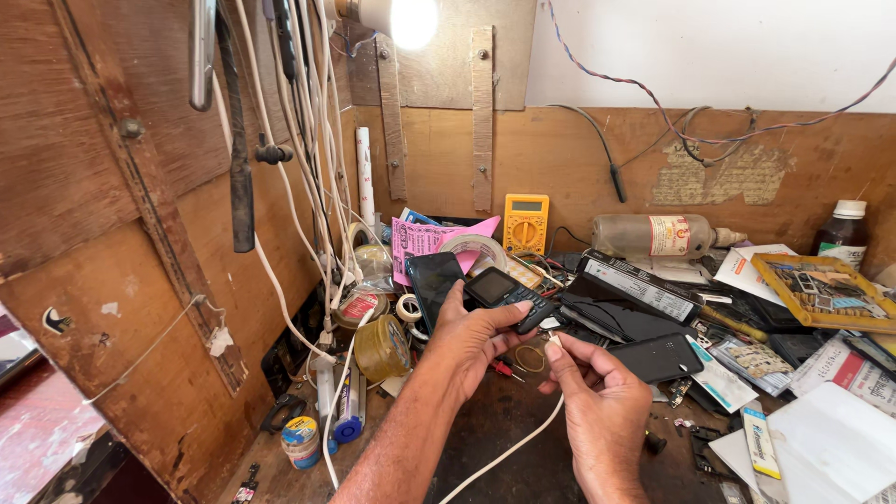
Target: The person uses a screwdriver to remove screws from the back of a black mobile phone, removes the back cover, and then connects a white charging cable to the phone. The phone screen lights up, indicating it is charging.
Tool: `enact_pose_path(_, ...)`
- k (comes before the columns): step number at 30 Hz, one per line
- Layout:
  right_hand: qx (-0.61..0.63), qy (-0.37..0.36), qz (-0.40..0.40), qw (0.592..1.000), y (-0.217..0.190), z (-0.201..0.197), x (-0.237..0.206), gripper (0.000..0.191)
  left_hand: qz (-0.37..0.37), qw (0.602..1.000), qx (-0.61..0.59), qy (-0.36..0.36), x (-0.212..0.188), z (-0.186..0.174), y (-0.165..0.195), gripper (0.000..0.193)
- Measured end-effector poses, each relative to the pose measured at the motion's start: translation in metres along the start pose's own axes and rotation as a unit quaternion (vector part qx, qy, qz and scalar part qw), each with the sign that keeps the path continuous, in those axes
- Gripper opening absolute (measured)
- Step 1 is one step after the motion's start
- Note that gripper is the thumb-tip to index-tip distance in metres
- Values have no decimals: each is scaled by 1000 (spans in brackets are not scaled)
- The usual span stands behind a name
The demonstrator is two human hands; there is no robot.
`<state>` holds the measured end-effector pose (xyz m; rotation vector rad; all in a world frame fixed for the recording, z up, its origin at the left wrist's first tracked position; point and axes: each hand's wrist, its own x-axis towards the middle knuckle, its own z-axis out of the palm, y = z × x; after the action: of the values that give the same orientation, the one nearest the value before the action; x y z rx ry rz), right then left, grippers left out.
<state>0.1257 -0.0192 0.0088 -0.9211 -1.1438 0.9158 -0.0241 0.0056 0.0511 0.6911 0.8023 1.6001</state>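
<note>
From my remote view, my left hand (476, 336) is clasped around a small black keypad phone (504, 291), holding it raised over the middle of the table (504, 439), screen up and tipped away from me. My right hand (597, 397) is pinched shut on the plug end of a white cable (509, 453), thumb and forefinger closed just behind the tip, which sits right beside the near end of the phone; I cannot tell whether the plug is touching the socket. The cable trails down toward the table's near edge. I judge the phone light, rigid and a little slick in its plastic shell, so it is best gripped by its long sides, as the left hand does, keeping clear of the screen and keys. The cable is soft and limp, with no stiffness to push with, so it has to be held close behind the plug. Just beside my right hand lies a second black phone (658, 357), face down. Toward the back edge stand a yellow multimeter (525, 224) and a clear bottle (653, 235) on its side. A yellow tray (821, 291) of small parts sits near the back right corner, and rolls of tape (381, 347) crowd the left edge.
</note>
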Motion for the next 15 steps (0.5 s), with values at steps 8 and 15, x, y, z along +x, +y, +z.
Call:
enact_pose_path(8, -23, 18, -48, 998, -11, 3, -3, 17, -11, 1000, -3, -14, 3, -6, -10, 59)
enact_pose_path(15, -56, 23, -72, 996, -12, 5, -6, 15, -23, 1000, -4, -7, 3, -5, -13, 57)
